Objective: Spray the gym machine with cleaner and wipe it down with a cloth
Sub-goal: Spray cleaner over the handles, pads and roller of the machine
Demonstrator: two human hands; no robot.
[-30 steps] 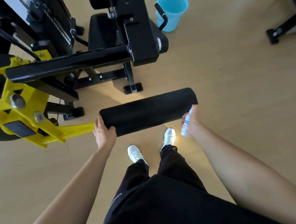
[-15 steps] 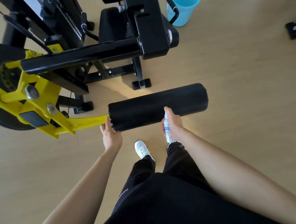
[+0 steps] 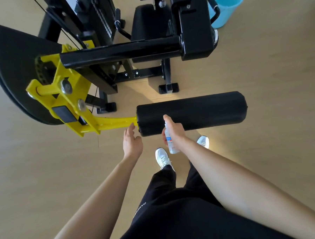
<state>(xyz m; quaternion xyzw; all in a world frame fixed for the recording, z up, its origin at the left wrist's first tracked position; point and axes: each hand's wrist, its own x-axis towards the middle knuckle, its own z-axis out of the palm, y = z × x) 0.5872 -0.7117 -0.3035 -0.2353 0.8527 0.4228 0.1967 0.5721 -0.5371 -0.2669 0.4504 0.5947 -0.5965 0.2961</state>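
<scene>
Head view: right hand (image 3: 175, 131) grip curled round spray bottle (image 3: 169, 143); left hand (image 3: 132, 142) loose, empty, beside foam roller (image 3: 207, 111). Could overshoot if misaimed, wetting floor (image 3: 264, 150).

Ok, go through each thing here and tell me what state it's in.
Pad: level, on the yellow arm.
Bottle: upright, nozzle at the pad.
Right hand: gripping the bottle.
Left hand: open, beside the pad's end.
Bucket: upright, contents hidden.
</scene>
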